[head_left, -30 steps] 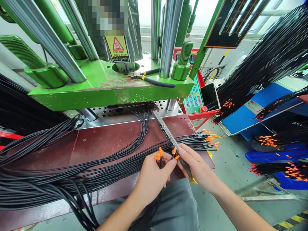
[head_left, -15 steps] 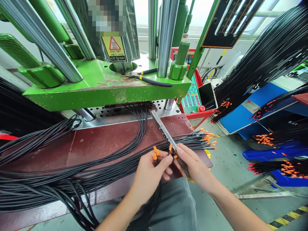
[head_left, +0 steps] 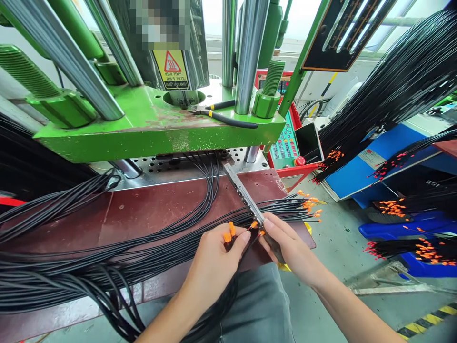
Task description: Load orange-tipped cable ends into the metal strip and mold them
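Metal bar (head_left: 245, 194): was gripped at near end by closed right hand (head_left: 287, 242); slanted over black cables (head_left: 157, 255); saw orange-tipped leads (head_left: 232, 229) held in curled left hand (head_left: 216, 252).

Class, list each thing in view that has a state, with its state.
Left hand: closed on orange-tipped cables
Right hand: closed on metal bar
Metal bar: slanted
Pliers: handles spread, lying on green press
Black cables: lying across maroon board
Emergency-stop button: cannot tell whether pressed
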### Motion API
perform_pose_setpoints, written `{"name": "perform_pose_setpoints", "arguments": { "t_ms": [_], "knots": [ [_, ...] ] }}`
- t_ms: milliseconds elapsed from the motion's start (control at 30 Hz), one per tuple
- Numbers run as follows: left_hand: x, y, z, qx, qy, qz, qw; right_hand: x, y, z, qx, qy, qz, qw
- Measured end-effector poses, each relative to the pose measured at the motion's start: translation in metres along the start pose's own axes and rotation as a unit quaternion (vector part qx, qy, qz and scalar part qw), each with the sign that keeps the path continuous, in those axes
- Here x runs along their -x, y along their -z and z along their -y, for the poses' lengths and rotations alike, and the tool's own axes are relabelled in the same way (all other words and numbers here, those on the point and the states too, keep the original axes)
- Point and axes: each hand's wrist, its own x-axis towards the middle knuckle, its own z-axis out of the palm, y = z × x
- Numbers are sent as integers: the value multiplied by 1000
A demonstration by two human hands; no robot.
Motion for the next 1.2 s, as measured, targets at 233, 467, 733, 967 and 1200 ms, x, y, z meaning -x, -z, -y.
{"name": "perform_pose_setpoints", "arguments": {
  "t_ms": [233,467,733,967,1200],
  "knots": [
    [0,3,-7,-21,-4,20,1000,0,-3,3,27,-2,-8,1000],
    [-7,6,-8,68,12,52,996,0,0,7,35,-16,19,999],
    [7,12,-4,263,71,-35,962,0,4,11,-1,-23,-5,1000],
    [5,1,3,284,68,-57,955,1,6,9,12,-27,33,999],
    [4,-2,-2,233,60,-27,970,2,7,6,30,-38,53,997]
  ]
}}
